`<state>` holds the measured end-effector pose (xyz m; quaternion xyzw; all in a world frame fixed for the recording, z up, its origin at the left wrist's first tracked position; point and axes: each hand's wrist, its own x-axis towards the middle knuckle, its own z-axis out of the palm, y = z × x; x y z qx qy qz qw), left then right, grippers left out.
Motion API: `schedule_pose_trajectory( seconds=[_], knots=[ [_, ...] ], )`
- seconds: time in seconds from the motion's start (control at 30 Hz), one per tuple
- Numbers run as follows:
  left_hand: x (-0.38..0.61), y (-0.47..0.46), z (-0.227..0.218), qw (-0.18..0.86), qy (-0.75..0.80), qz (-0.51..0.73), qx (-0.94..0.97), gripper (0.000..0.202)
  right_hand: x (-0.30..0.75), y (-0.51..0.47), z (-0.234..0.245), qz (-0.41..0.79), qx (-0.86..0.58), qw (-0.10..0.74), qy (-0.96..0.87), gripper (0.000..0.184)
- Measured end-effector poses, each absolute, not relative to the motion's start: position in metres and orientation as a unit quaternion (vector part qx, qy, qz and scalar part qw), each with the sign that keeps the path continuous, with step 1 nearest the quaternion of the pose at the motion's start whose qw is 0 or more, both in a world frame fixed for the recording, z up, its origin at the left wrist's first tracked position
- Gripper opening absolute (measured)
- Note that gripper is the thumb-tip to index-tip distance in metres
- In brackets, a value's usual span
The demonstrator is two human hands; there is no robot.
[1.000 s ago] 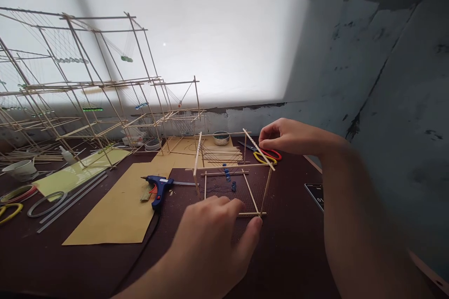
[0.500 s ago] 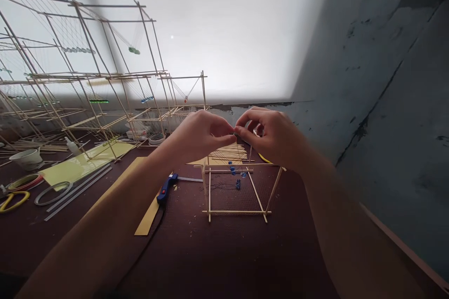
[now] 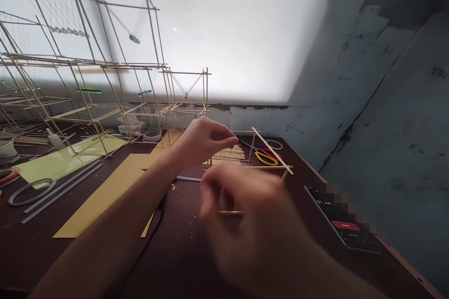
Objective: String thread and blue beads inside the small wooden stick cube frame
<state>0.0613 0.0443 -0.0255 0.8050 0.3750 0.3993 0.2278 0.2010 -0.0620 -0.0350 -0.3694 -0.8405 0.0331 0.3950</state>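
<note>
Near the far side of a small frame of thin wooden sticks (image 3: 272, 150), my left hand (image 3: 210, 140) is raised with thumb and forefinger pinched together. Whatever is between those fingertips is too fine to make out. My right hand (image 3: 245, 201) is closer to me and lower, smeared by motion, its fingers curled in toward the thumb. It covers much of the frame's front, and the blue beads seen there earlier are hidden. Behind my left hand lies a bundle of loose sticks (image 3: 229, 153).
Tall stick structures with hanging beads (image 3: 89, 91) stand at left. Scissors with red and yellow handles (image 3: 265, 158) lie beyond the frame. A phone (image 3: 336, 217) rests at the right table edge. Tan board (image 3: 101, 196), clear rods (image 3: 63, 191) and a black cable (image 3: 157, 219) lie left.
My right hand has parted from my left and swung down toward me. My left hand stays pinched, slightly lower. The view has shifted right, bringing the phone and scissors into sight.
</note>
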Motion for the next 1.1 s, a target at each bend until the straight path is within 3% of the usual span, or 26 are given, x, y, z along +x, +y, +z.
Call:
schedule_pose_trajectory(
  seconds=[0.1, 0.2, 0.37, 0.57, 1.1],
  knots=[
    [0.06, 0.046, -0.028, 0.202, 0.376, 0.38, 0.821, 0.025, 0.162, -0.075, -0.079, 0.088, -0.356, 0.218, -0.904, 0.007],
    [0.058, 0.045, -0.028, 0.148, 0.372, 0.356, 0.845, 0.023, 0.12, -0.056, -0.123, 0.1, -0.444, 0.134, -0.88, 0.016],
    [0.056, 0.04, -0.029, 0.094, 0.359, 0.335, 0.866, 0.021, 0.067, -0.008, -0.155, 0.143, -0.494, 0.121, -0.849, 0.04],
    [0.058, 0.039, -0.031, 0.055, 0.344, 0.339, 0.874, 0.02, 0.043, 0.015, -0.165, 0.187, -0.477, 0.107, -0.852, 0.039],
    [0.067, 0.035, -0.003, -0.013, 0.332, 0.228, 0.915, 0.025, 0.037, 0.005, -0.171, 0.184, -0.463, 0.183, -0.848, 0.055]
  ],
)
